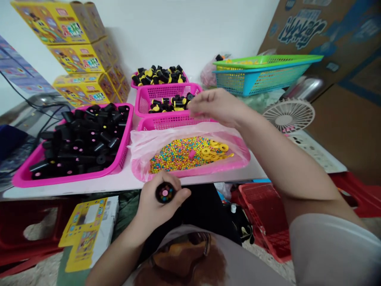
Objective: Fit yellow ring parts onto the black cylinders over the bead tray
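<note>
My left hand holds a black plastic tube upright just below the table edge, with multicoloured beads showing in its open end. My right hand hangs in the air over a pink basket, its fingers loosely curled and holding nothing I can see. That basket is lined with a clear plastic bag and holds a heap of tiny multicoloured beads, yellow rings and a small pink piece. A pink basket of black tubes stands to the left.
Two more pink baskets of black-and-yellow parts stand behind. Yellow cartons are stacked at back left, with stacked blue and green baskets and a small white fan at right. A red crate sits on the floor.
</note>
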A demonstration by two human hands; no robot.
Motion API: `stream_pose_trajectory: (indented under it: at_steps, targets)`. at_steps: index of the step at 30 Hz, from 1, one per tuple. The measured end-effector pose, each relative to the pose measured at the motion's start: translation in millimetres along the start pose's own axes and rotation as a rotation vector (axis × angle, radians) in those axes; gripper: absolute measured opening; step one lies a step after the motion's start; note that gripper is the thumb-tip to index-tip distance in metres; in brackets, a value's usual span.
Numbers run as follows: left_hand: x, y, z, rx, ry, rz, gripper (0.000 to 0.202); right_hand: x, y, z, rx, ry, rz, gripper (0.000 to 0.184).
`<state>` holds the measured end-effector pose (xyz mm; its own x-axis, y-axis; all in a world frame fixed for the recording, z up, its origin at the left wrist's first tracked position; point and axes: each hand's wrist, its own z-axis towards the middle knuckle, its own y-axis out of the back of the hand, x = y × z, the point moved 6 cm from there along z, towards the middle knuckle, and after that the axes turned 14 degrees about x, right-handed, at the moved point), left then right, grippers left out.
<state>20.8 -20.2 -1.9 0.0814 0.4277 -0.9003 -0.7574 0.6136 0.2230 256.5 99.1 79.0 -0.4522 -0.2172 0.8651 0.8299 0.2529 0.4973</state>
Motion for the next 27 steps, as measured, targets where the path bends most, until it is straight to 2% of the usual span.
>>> stream_pose_trajectory:
  at_steps: [2, 3, 4, 6, 8, 10, 13, 15, 17, 19, 21, 24, 27]
  targets:
    - [-10, 5.4, -3, 0.007, -0.038, -0.007, 0.018, -7, -22, -23, 0.293, -0.057, -0.342, 0.009]
    - [-14, 7.1, -3, 0.018, -0.055, -0.009, 0.017, -15, -31, -35, 0.376, -0.111, -0.502, 0.003]
    - [-17, 8.0, -3, 0.034, -0.065, -0.011, 0.017, -25, -37, -43, 0.397, -0.168, -0.636, 0.003]
    - [-19, 6.7, -3, 0.073, -0.057, -0.022, 0.016, -45, -45, -53, 0.355, -0.245, -0.788, 0.011]
    - [-14, 2.5, -4, 0.110, -0.043, -0.021, 0.017, -61, -51, -55, 0.328, -0.268, -0.824, 0.020]
    - [-8, -2.4, -6, 0.139, -0.054, 0.003, 0.027, -70, -53, -53, 0.316, -0.263, -0.820, 0.021]
    - [-1, -6.4, -7, 0.157, -0.097, 0.051, 0.044, -69, -46, -55, 0.267, -0.254, -0.816, 0.014]
    - [-2, -7.8, -5, 0.175, -0.117, 0.049, 0.044, -58, -42, -61, 0.186, -0.229, -0.795, 0.016]
    - [-4, -8.9, 0, 0.189, -0.107, 0.005, 0.038, -35, -42, -73, 0.001, -0.125, -0.704, 0.016]
    - [-5, -11.0, 7, 0.194, -0.079, -0.066, 0.033, -6, -49, -94, -0.240, 0.077, -0.546, 0.015]
    - [-4, -12.5, 12, 0.161, -0.056, -0.125, 0.033, 21, -67, -116, -0.364, 0.312, -0.434, 0.019]
    - [-3, -12.6, 15, 0.069, -0.058, -0.166, 0.034, 41, -102, -134, -0.244, 0.536, -0.388, 0.048]
    - [0, -13.5, 13, 0.027, -0.059, -0.248, 0.035, 42, -121, -138, -0.152, 0.638, -0.398, 0.058]
